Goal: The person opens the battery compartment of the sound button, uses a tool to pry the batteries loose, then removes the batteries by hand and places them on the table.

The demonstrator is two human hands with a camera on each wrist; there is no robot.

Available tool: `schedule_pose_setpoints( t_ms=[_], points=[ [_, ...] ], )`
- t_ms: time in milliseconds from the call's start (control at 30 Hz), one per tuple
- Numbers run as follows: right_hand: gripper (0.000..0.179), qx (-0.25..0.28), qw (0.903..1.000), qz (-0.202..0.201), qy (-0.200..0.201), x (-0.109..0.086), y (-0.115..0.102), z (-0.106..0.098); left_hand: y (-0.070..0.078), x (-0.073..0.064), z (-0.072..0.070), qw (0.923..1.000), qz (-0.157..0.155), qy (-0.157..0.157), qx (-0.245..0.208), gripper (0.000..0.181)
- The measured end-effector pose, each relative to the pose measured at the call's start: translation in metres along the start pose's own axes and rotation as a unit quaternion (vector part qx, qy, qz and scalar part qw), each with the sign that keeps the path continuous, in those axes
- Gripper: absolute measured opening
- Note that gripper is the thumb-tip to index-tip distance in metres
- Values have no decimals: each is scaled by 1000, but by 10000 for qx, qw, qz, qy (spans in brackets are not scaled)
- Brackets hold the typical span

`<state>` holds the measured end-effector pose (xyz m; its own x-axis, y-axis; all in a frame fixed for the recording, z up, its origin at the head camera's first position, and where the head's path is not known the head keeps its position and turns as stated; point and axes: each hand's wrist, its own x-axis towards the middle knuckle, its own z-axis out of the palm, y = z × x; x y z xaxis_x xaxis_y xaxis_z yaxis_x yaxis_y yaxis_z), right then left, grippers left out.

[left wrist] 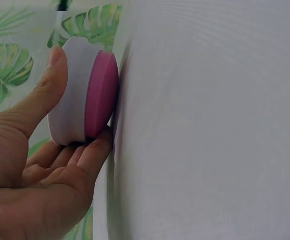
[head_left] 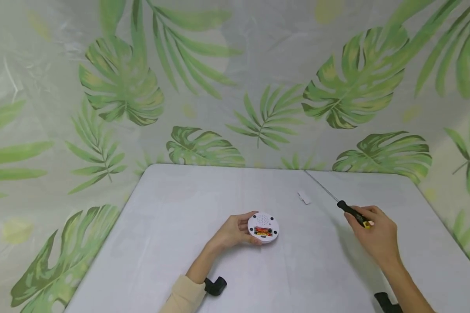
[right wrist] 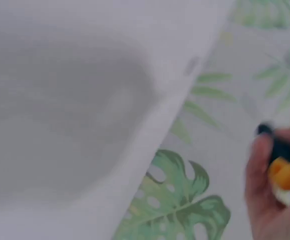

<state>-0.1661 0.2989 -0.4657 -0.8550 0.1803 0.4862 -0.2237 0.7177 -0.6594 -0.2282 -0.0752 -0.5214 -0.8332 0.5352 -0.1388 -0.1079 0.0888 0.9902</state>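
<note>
In the head view my left hand point(head_left: 232, 234) holds a round white device point(head_left: 262, 219) at its left side, between thumb and fingers. Its face, turned up, has speaker holes, several dark round spots near the rim and an uncovered bay with red batteries point(head_left: 263, 231). The left wrist view shows a pink layer point(left wrist: 102, 95) on the device's underside, close over the table. My right hand point(head_left: 380, 239) grips a screwdriver point(head_left: 351, 211) by its black and yellow handle, raised off the table to the right. Its long thin shaft points away, up and left.
A small white plastic cover point(head_left: 303, 198) lies on the white table point(head_left: 188, 195), beyond the device and left of the screwdriver. Leaf-patterned sheeting point(head_left: 266, 65) hangs behind the table and shows along its sides. A black wrist mount point(head_left: 216, 286) sits at my left wrist.
</note>
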Motion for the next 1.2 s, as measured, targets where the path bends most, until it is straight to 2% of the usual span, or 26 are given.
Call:
schedule_pose_setpoints(
  t_ms=[67,133,200,267,333,433,500,567,667,867,967,1200],
  points=[
    [26,827,9949,421,-392,5,-3,-11,1,0,1,10000,9,34,47,90],
    [29,1675,9786,862,-825,9,-4,-20,1,0,2,10000,2,59,54,90],
    [29,2259,9627,993,-1113,10,-5,-26,0,-1,2,10000,4,49,58,90],
    [27,2445,9563,848,-1358,10,-6,-27,0,-1,2,10000,-13,46,37,90],
    [24,2330,9582,557,-1563,9,-9,-27,0,0,2,10000,-30,41,4,90],
    [23,1737,9679,149,-1808,9,-15,-28,0,0,3,10000,49,7,19,90],
    [23,1549,9691,-64,-1920,10,-19,-29,0,1,2,9999,92,-11,40,90],
    [22,1446,9696,-249,-1960,12,-23,-29,0,1,2,9999,149,-3,81,90],
    [22,1408,9688,-467,-1983,15,-28,-28,0,1,2,9999,71,58,98,89],
    [22,863,9736,-789,-1962,23,-43,-29,-1,2,3,9998,74,104,180,88],
    [23,594,9726,-967,-2030,28,-54,-29,0,2,3,9998,55,114,153,88],
    [25,356,9616,-1541,-2242,41,-88,-26,-1,0,3,9995,178,56,238,87]
  ],
)
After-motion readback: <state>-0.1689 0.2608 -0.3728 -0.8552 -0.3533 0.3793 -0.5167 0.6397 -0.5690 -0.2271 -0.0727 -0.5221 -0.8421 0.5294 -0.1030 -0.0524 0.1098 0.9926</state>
